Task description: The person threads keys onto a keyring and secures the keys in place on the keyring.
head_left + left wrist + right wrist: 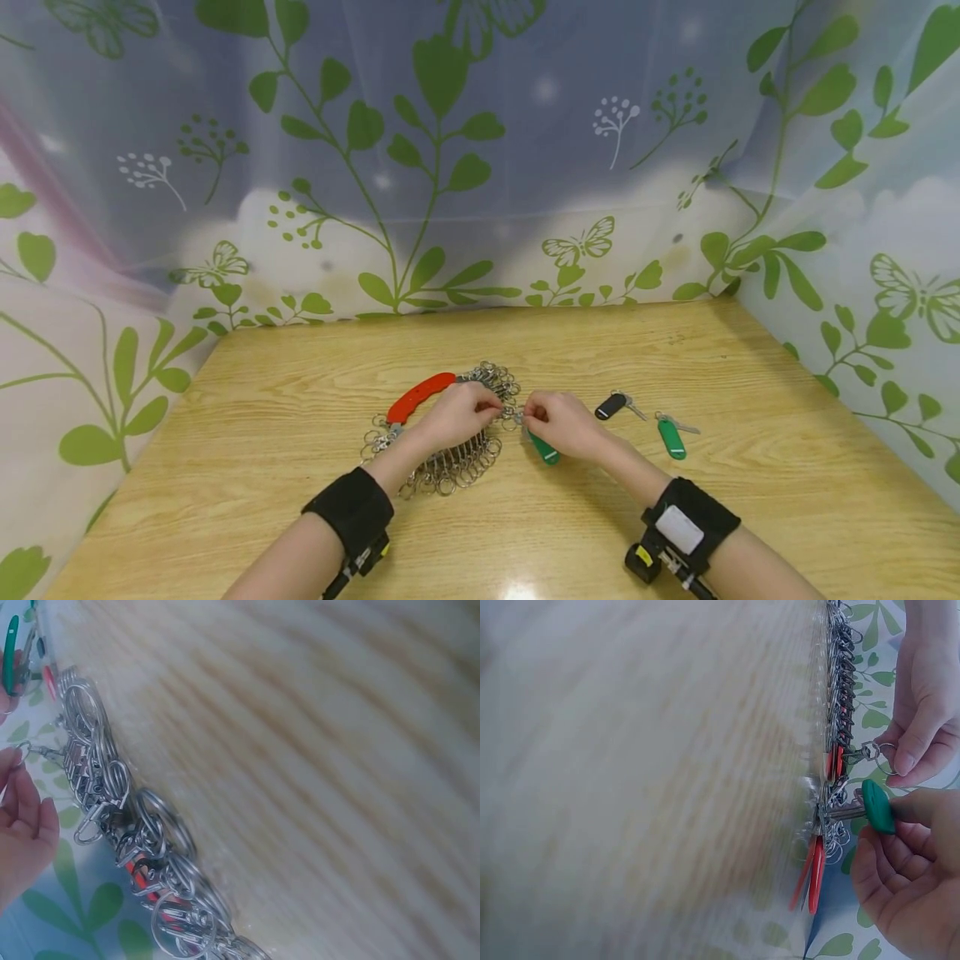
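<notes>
A large key-ring holder with a red handle (420,397) lies on the table, its loop strung with many metal clips and split rings (94,772). Over its right side, my left hand (465,412) pinches one split ring (886,759), which hangs from a clip of the holder. Close by on the right, my right hand (564,425) pinches a green key tag (878,806) with a metal key (846,814) on it. The tag's lower end (545,451) shows beneath the fingers in the head view. A small gap separates the two hands.
To the right of my right hand lie a black key tag (611,406) with a key and another green key tag (672,439) with a key. The wooden table (300,367) meets a leaf-patterned curtain (480,167) at the back and sides.
</notes>
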A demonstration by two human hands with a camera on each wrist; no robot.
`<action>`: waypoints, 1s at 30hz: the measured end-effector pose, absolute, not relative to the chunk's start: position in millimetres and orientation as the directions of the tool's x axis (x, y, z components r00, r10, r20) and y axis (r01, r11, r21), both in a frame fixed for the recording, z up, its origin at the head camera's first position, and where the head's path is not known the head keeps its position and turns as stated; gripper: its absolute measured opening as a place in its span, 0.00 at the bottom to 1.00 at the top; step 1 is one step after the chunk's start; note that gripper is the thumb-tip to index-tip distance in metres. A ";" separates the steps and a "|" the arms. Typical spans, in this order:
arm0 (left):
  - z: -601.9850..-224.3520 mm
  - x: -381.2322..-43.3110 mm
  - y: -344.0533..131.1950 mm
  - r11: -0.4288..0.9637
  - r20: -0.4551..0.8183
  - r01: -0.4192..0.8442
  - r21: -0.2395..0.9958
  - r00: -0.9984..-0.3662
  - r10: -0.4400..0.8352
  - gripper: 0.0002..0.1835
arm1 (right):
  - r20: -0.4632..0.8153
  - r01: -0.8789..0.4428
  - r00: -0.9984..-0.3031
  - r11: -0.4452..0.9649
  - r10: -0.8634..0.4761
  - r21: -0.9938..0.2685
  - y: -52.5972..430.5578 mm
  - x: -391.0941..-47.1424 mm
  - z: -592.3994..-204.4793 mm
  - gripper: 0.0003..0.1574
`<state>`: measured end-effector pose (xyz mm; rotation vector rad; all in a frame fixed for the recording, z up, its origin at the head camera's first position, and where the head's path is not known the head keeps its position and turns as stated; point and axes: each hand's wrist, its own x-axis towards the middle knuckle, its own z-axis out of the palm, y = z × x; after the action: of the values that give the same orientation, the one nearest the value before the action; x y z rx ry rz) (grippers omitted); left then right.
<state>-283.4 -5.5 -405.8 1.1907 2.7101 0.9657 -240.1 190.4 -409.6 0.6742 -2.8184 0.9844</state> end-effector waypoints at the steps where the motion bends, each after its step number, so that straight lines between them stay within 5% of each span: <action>1: -405.5 -283.2 -5.4 0.516 0.204 0.653 0.555 -0.708 0.677 0.07 | 0.216 -0.432 -0.900 0.698 -0.379 -0.571 190.4 -239.9 -409.5 0.04; 14: -397.9 -279.7 -7.6 0.435 0.007 0.419 0.797 -0.727 0.687 0.14 | 0.219 -0.436 -0.898 0.698 -0.382 -0.569 189.8 -241.0 -408.4 0.03; 30: -397.4 -283.9 -8.7 0.443 0.061 0.457 0.771 -0.745 0.664 0.12 | 0.228 -0.442 -0.894 0.687 -0.385 -0.576 191.2 -243.8 -401.9 0.03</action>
<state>-283.9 -8.7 -397.4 0.9717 2.4452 1.1909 -243.8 191.2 -401.9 0.6888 -2.8030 0.9935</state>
